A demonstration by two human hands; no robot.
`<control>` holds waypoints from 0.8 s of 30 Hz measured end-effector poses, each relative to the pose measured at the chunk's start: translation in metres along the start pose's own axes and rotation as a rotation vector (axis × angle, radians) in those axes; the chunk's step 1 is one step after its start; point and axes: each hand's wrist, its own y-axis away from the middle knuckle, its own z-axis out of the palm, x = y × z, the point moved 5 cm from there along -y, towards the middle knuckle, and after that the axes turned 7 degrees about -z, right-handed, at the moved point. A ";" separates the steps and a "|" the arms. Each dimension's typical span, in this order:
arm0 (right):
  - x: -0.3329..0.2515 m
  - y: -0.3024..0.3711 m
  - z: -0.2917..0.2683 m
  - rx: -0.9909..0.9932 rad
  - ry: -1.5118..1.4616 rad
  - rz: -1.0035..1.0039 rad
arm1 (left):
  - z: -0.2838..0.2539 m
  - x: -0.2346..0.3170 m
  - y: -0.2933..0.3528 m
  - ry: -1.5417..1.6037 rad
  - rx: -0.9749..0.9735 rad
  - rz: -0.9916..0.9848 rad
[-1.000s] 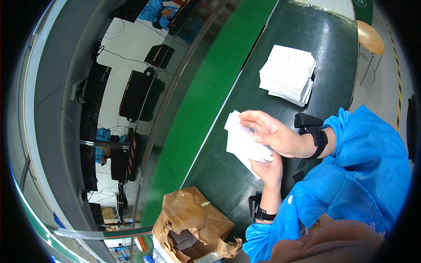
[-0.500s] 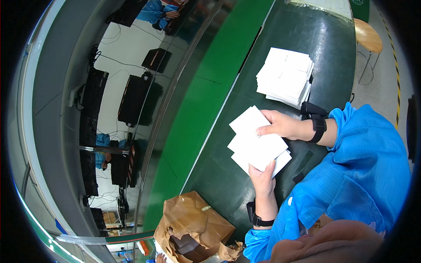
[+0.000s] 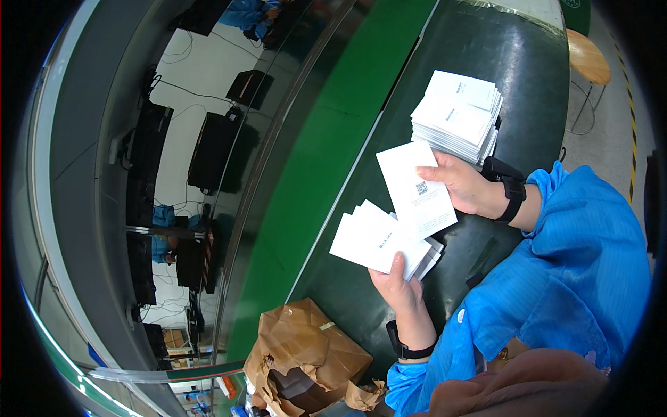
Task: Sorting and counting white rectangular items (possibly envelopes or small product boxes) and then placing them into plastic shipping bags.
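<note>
My left hand (image 3: pixel 400 288) is closed on a fanned bunch of several white booklets (image 3: pixel 375 240), its thumb pressed on the top one. In my right hand (image 3: pixel 467 184) is a white booklet (image 3: pixel 410 174) with a small square code and fine print facing up, pinched along its right edge. The lower end of that booklet overlaps the bunch in my left hand. Beyond my right hand, a tall pile of white booklets (image 3: pixel 455 118) lies on the dark green table (image 3: pixel 514 62). Fingers under the booklets are hidden.
A torn brown paper bag (image 3: pixel 313 340) stands at the near left edge of the table. A green strip (image 3: pixel 313 160) and a metal rail run along the far side. Black monitors (image 3: pixel 215 153) stand beyond. A wooden stool (image 3: pixel 587 57) is at the far right.
My hands have moved apart. My right hand has lifted a booklet up and away, turned to its coded side, while my left hand has shifted left with the fanned bunch.
</note>
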 end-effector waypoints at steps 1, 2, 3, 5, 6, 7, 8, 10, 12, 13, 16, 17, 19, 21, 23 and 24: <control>0.000 0.000 0.000 -0.002 -0.001 0.011 | -0.001 0.001 0.000 0.000 0.008 0.011; 0.000 0.000 -0.001 0.018 0.002 0.004 | -0.003 0.001 -0.001 -0.001 0.016 0.022; -0.001 0.001 0.001 0.037 0.006 -0.003 | -0.004 0.002 -0.001 0.000 0.024 0.035; -0.001 0.002 0.002 0.068 0.039 -0.013 | -0.007 0.003 0.000 -0.058 0.102 0.093; 0.000 0.004 0.003 0.081 0.069 -0.018 | -0.008 0.003 0.001 -0.088 0.140 0.121; 0.001 0.006 0.003 0.095 0.098 -0.023 | -0.005 0.004 0.004 -0.165 0.175 0.166; 0.006 0.008 0.006 0.064 0.117 -0.027 | 0.000 0.008 0.007 -0.242 0.210 0.212; 0.022 0.017 0.013 0.001 0.154 -0.036 | 0.006 0.010 0.011 -0.420 0.226 0.275; 0.030 0.031 0.028 -0.140 0.392 -0.086 | 0.012 0.002 0.015 -0.623 0.178 0.297; 0.029 0.036 0.034 -0.192 0.473 -0.154 | 0.018 -0.003 0.016 -0.588 0.140 0.296; 0.035 0.045 0.045 -0.214 0.313 -0.078 | 0.015 -0.007 0.014 -0.453 0.116 0.113; 0.036 0.047 0.047 -0.195 0.218 -0.022 | 0.005 -0.015 0.012 -0.315 0.093 0.114; 0.042 0.047 0.047 -0.177 0.085 0.045 | 0.006 -0.017 0.012 -0.150 0.085 0.098; 0.045 0.045 0.045 -0.179 0.087 0.016 | 0.004 -0.020 0.011 -0.083 0.065 0.095; 0.047 0.046 0.047 -0.210 0.132 -0.024 | -0.001 -0.025 0.009 -0.110 0.037 0.104; 0.048 0.051 0.046 -0.234 0.176 -0.053 | 0.002 -0.025 0.009 -0.165 0.040 0.085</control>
